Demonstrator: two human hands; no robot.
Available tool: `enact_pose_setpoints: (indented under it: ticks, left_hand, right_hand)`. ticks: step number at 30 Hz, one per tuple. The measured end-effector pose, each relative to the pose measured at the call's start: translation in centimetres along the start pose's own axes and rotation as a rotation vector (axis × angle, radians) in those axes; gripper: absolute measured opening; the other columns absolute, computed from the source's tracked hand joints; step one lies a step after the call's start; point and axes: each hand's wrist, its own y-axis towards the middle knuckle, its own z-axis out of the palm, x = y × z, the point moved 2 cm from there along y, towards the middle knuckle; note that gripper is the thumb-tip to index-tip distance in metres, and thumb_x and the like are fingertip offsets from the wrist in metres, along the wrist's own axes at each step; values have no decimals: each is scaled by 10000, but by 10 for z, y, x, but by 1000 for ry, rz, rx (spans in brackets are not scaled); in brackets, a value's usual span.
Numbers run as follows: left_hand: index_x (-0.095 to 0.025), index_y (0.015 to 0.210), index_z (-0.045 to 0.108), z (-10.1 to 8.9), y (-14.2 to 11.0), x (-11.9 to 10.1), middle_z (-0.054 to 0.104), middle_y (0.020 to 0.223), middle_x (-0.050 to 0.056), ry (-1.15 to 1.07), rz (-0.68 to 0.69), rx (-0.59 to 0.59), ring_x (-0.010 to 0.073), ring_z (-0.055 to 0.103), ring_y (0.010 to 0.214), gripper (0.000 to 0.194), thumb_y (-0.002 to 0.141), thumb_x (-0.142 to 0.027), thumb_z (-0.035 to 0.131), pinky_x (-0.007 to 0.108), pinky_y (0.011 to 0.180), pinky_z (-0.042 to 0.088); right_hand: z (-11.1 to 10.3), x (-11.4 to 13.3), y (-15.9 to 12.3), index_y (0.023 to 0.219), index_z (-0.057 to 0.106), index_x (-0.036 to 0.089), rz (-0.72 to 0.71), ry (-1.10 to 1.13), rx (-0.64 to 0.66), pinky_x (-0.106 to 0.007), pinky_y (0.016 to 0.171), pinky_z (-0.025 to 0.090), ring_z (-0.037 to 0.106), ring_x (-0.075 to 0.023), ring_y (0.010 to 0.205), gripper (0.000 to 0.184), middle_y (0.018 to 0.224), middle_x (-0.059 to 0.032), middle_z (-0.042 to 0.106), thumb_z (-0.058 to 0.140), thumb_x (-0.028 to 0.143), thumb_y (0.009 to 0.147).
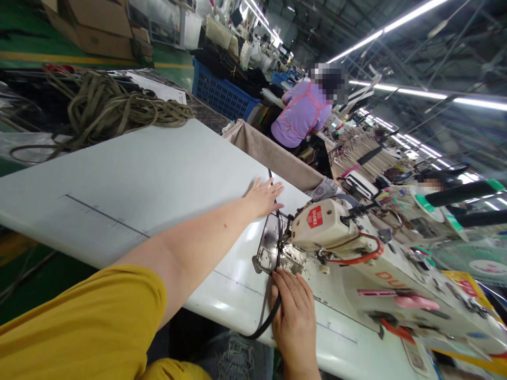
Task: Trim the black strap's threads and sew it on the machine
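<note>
A narrow black strap (pixel 270 320) runs through a sewing machine (pixel 317 221), under its head, and hangs in a loop over the front edge of the table. Beyond the needle area, my left hand (pixel 264 198) lies with its fingers spread on the tabletop and over the far stretch of strap. On the near side, my right hand (pixel 295 301) has the strap between its thumb and its straight, close-set fingers. The needle itself is too small to make out. A shiny metal plate (pixel 268 243) sits just left of the presser area.
A heap of olive cord (pixel 106 105) lies at the table's far left. Behind the table (pixel 119 163) hangs a beige cloth trough (pixel 273 153). A blue crate (pixel 222 89) and a person in purple (pixel 301 113) are farther back. Pink-handled snips (pixel 415 302) rest on the machine.
</note>
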Motion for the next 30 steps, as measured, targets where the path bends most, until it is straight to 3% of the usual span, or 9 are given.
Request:
enact_pose_setpoints:
  ticks: [4, 7, 10, 13, 15, 19, 24, 30]
  left_hand:
    - [-248, 1651, 331, 5, 1, -10, 242, 1748, 7, 34, 99, 51, 294, 140, 1629, 660, 1057, -534, 338, 623, 1305, 67]
    - [-219, 1647, 342, 6, 0, -8, 243, 1748, 47, 48, 16, 49, 290, 170, 1624, 642, 1063, -486, 342, 600, 1310, 86]
    - [-117, 1651, 309, 6, 0, -3, 241, 1740, 143, 50, -68, 19, 321, 183, 1619, 684, 1067, -472, 329, 583, 1310, 103]
    - [-14, 1634, 292, 6, 0, 0, 244, 1724, 219, 53, -96, 4, 348, 196, 1612, 721, 1068, -458, 323, 570, 1310, 111]
    - [-13, 1631, 298, 7, 0, 1, 253, 1720, 224, 51, -87, 0, 346, 205, 1610, 718, 1067, -456, 328, 561, 1309, 113]
    - [-171, 1644, 337, 11, 2, -2, 285, 1731, 128, 34, -14, 5, 313, 209, 1612, 671, 1061, -504, 340, 570, 1300, 125]
    - [-395, 1579, 441, 24, 8, -16, 308, 1727, -51, -24, 247, 121, 273, 216, 1610, 559, 1044, -544, 368, 616, 1283, 134]
    - [-440, 1513, 528, 29, 12, -17, 453, 1656, -50, -28, 210, 197, 294, 309, 1572, 543, 1003, -599, 428, 629, 1280, 120]
  right_hand:
    - [0, 0, 0, 1341, 649, 187, -5, -4, 1, -490, 1163, 436, 677, -241, 1224, 303, 1292, -107, 744, 529, 215, 1064]
    - [-1, 0, 0, 1332, 651, 183, -7, -6, -1, -491, 1161, 435, 680, -243, 1218, 298, 1289, -110, 744, 519, 220, 1068]
    - [-1, 0, 0, 1318, 656, 173, -10, -12, -5, -483, 1162, 429, 679, -242, 1213, 290, 1286, -110, 744, 516, 213, 1068]
    - [0, 0, 0, 1311, 660, 170, -11, -16, -1, -484, 1163, 426, 676, -242, 1214, 285, 1285, -109, 743, 521, 210, 1065]
    - [1, 0, 0, 1313, 660, 171, -6, -15, 1, -487, 1163, 428, 678, -244, 1214, 286, 1287, -110, 743, 528, 211, 1062]
    - [2, -1, -3, 1320, 657, 182, -2, -10, 1, -492, 1158, 436, 682, -247, 1210, 290, 1286, -108, 745, 531, 216, 1061]
    - [1, -3, -4, 1326, 655, 191, 2, -4, 15, -505, 1153, 440, 677, -251, 1217, 295, 1297, -108, 739, 523, 221, 1064]
    - [0, -1, 0, 1312, 663, 183, -6, -10, -3, -488, 1138, 446, 685, -249, 1197, 288, 1273, -109, 748, 519, 219, 1065]
